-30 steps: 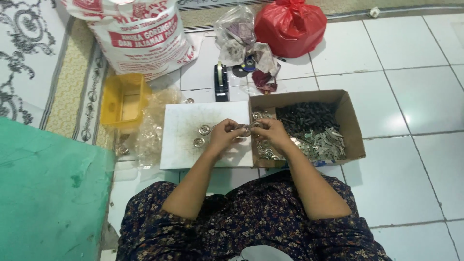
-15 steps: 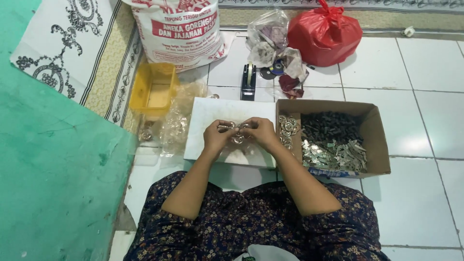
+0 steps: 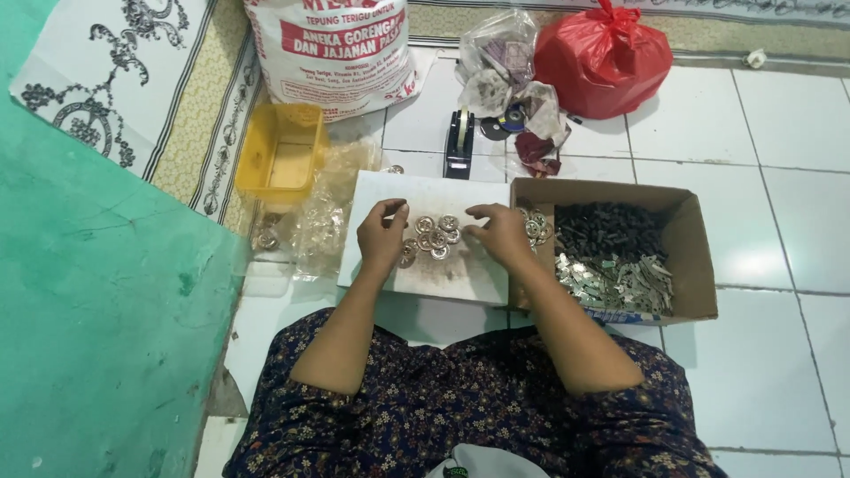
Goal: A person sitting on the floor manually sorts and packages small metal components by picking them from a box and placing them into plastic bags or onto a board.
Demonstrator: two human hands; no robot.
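Head view, looking down: left hand (image 3: 382, 235) and right hand (image 3: 501, 234) rest loosely curled, fingertips on the small round metal pieces (image 3: 431, 237) on the white board (image 3: 460, 281); gripping nothing; a careless nudge could scatter pieces toward the cardboard box (image 3: 686, 257).

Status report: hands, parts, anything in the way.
Left hand and right hand both on the white board, fingers at the round metal parts. Cardboard box beside right hand. Nothing between the hands.
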